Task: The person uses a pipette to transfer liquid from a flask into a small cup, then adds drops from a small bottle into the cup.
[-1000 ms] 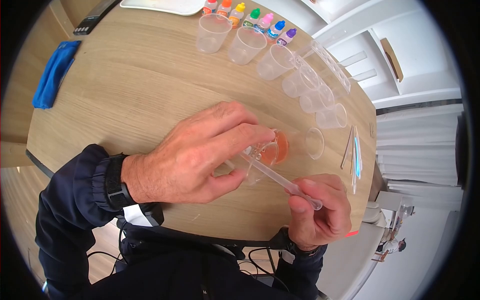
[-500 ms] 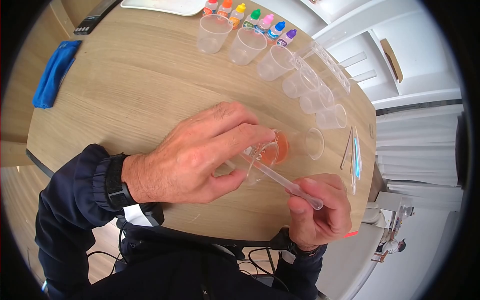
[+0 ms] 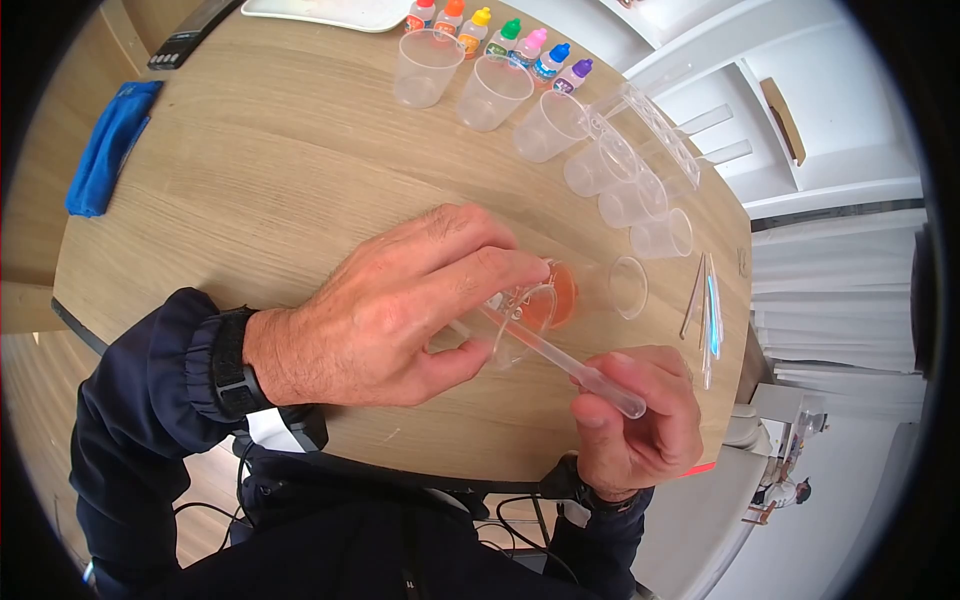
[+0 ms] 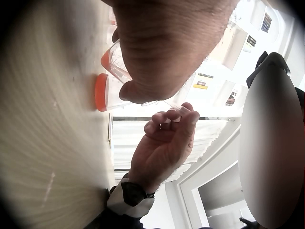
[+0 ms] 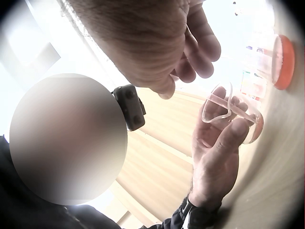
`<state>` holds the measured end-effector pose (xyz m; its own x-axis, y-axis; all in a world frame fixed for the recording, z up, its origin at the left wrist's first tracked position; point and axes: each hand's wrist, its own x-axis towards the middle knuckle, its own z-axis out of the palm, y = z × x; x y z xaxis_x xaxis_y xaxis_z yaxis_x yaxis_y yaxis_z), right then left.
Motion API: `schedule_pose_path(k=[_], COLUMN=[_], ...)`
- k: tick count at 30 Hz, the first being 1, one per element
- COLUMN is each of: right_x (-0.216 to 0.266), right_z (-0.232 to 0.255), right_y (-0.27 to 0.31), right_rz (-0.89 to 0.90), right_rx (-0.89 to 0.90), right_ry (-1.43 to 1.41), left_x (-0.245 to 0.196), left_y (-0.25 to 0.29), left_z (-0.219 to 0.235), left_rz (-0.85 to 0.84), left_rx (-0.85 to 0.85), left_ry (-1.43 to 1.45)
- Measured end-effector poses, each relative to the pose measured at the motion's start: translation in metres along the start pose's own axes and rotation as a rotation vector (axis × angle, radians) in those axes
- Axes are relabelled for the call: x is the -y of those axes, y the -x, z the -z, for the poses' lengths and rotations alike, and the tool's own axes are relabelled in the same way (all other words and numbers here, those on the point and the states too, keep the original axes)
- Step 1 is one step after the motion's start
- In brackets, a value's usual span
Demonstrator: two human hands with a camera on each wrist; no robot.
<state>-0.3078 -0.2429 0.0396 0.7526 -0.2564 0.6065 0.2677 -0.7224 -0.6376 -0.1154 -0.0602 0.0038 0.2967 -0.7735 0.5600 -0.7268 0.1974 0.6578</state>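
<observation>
My left hand (image 3: 400, 310) holds a clear glass beaker (image 5: 259, 130) by its side, tilted, with a little orange liquid low inside. My right hand (image 3: 645, 420) pinches the bulb of a translucent plastic dropper (image 3: 575, 368) between thumb and fingers. The dropper slants into the beaker's mouth, and pinkish-orange liquid shows in its stem. Its tip is hidden behind the left fingers. Right beside the beaker stands a clear plastic cup (image 4: 101, 93) with orange liquid at its bottom.
Several empty clear cups (image 3: 495, 95) curve along the far side, with small colour bottles (image 3: 550, 62) behind them. A clear tube rack (image 3: 660, 130) stands at the far right, thin rods (image 3: 712, 310) lie nearer. A blue cloth (image 3: 110, 150) and white tray (image 3: 330, 10) lie left.
The dropper's bulb has swelled between my right fingers, and the coloured liquid stands higher in its stem. My left hand and the beaker have stayed in place.
</observation>
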Motion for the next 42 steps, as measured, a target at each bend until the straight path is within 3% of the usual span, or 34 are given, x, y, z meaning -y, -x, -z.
schedule_pose_path(k=[11,14,21,30,36,39,42], right_x=[0.002,0.0,-0.006,-0.012,-0.007,-0.002,-0.001], right_z=[0.006,0.018,0.063,0.06,0.062,0.057,0.032], right_y=[0.0,0.005,-0.006,0.001,-0.003,-0.003,0.006], right_rz=[0.009,0.011,-0.039,-0.037,-0.044,-0.01,-0.021], right_rx=[-0.033,-0.27,-0.532,-0.566,-0.647,-0.447,-0.268], right_ry=[-0.007,-0.077,-0.016,0.112,-0.034,-0.214,-0.114], left_x=[0.001,0.001,0.002,0.001,0.002,0.002,0.001], left_y=[0.0,0.0,-0.001,-0.001,-0.001,0.0,-0.001], left_z=[-0.001,0.0,-0.001,0.0,0.0,-0.001,-0.001], left_rz=[-0.011,-0.007,-0.007,-0.003,-0.003,-0.001,-0.006], left_rx=[-0.011,-0.02,-0.021,-0.01,-0.015,-0.017,-0.016], left_ry=[0.0,-0.004,-0.006,-0.022,-0.016,-0.007,-0.002])
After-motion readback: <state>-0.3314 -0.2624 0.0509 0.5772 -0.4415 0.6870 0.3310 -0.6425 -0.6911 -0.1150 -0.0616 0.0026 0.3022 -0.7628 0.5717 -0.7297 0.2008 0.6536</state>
